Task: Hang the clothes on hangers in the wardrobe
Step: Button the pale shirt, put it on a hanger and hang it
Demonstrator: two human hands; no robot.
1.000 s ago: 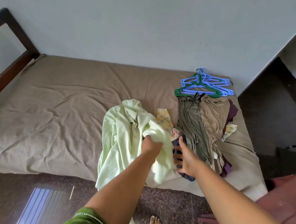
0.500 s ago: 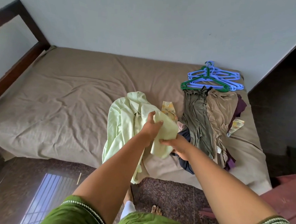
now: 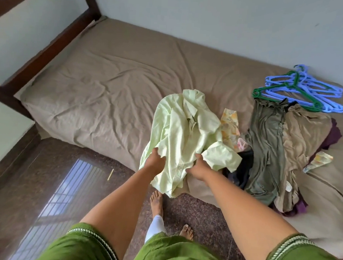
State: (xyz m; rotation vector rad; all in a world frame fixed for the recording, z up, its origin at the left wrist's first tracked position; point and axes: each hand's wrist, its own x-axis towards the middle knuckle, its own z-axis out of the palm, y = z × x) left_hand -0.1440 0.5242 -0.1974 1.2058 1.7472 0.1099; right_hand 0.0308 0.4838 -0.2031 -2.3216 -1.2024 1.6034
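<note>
Pale-green shirt (image 3: pixel 183 134) sits bunched on the near edge of the bed (image 3: pixel 101 80), hem hanging over toward the floor. Left hand (image 3: pixel 155 162) grips its left side, right hand (image 3: pixel 198 168) its middle, fingers curled into the cloth: probably spreading it to find collar and shoulders for a hanger. Olive and tan clothes (image 3: pixel 283 147) lie piled just right. Blue and green hangers (image 3: pixel 299 91) are stacked at the far right, within reach.

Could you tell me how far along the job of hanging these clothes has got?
Nothing looks hung yet; no wardrobe is in view. In hand: the left hand and right hand grip the pale green shirt on the bed. Left: the hangers lie unused, and the pile of clothes waits.
</note>
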